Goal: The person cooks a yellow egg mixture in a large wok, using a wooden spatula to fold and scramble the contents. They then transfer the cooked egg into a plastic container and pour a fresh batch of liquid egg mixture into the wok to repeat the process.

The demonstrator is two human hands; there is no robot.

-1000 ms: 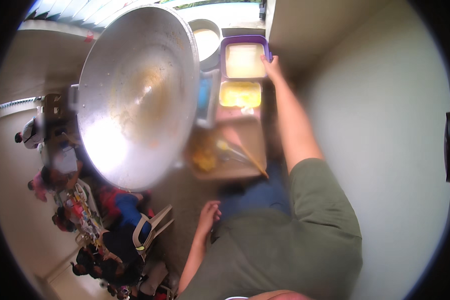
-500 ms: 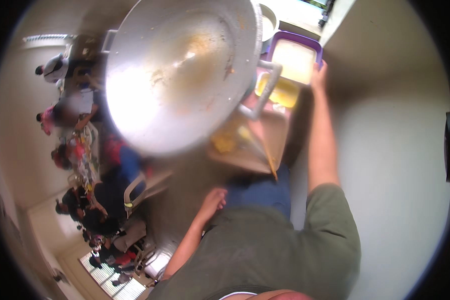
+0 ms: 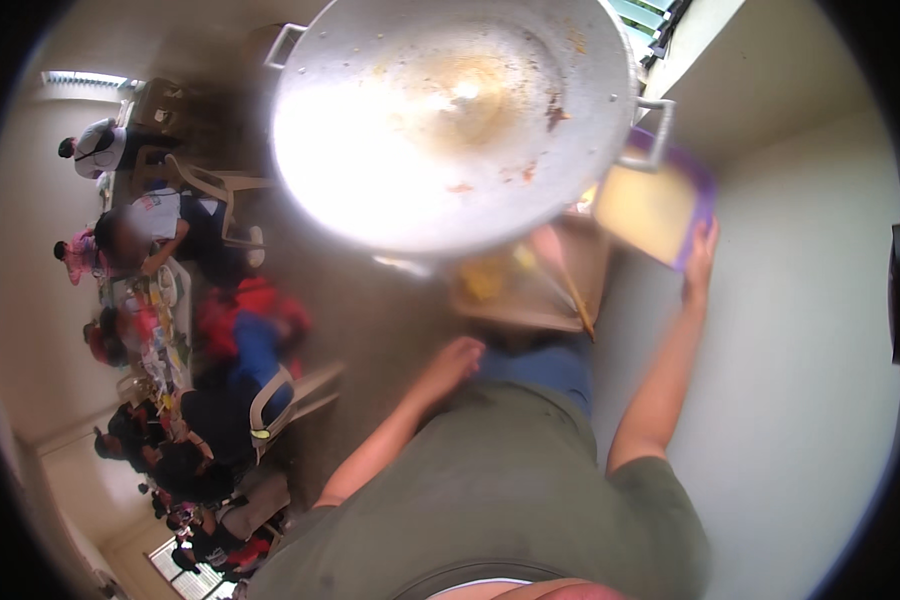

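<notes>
My right hand (image 3: 701, 255) grips the outer edge of a purple tub (image 3: 686, 170), closed on its rim. Pale yellow contents fill the tub, which is tilted and raised beside the wall. The handle of a large metal wok (image 3: 450, 110) hides the tub's far corner. The wok is a wide, shiny pan with two loop handles and brown stains inside. My left hand (image 3: 460, 358) hangs near my waist, its fingers loosely curled with nothing seen in them. Close by is a tan tray (image 3: 530, 312) bearing yellow food (image 3: 480, 280) and a wooden-handled utensil (image 3: 573, 295).
A pale wall (image 3: 800, 350) rises close on my right. Beige plastic chairs (image 3: 305, 400) stand to the left. Beyond them, several people sit or stand along a long table (image 3: 178, 310) crowded with things. A louvred window (image 3: 645, 20) is at the top.
The purple tub has come nearer and to the right in my right hand, tilting. My left hand has shifted up and right. In the picture, the wok lies farther right and higher.
</notes>
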